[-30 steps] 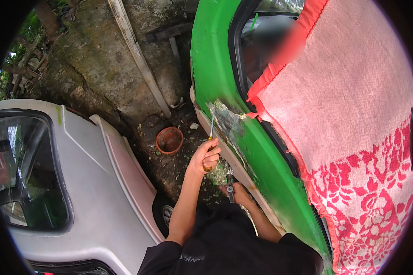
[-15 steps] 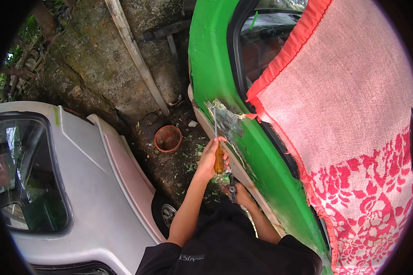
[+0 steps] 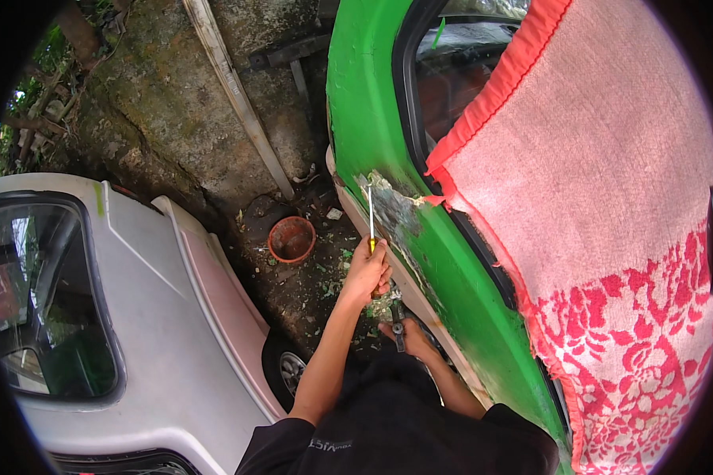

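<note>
My left hand [image 3: 366, 275] is closed around the handle of a screwdriver [image 3: 371, 214], with a bit of yellow showing above the fingers. Its thin metal shaft points away from me, and the tip meets the edge of a chipped, grey patch [image 3: 398, 209] on the green car body [image 3: 461, 273]. Lower down, close to my body, my right hand [image 3: 414, 339] grips a hammer [image 3: 399, 328]. The hammer's dark metal head sits just below the left hand, apart from the screwdriver. Part of the right hand's grip is hidden by the hammer.
A pink towel with red flowers [image 3: 610, 158] drapes over the green car. On the left stands a silver-white car [image 3: 166, 348]. Between them, a reddish-brown pot [image 3: 291, 240] rests on ground strewn with green and pale flakes. A long wooden plank [image 3: 238, 95] leans beyond it.
The left hand's fingers have wrapped over the screwdriver handle, covering most of it. My right hand shows more fully beside the hammer, which has shifted slightly. The screwdriver tip stays at the patch.
</note>
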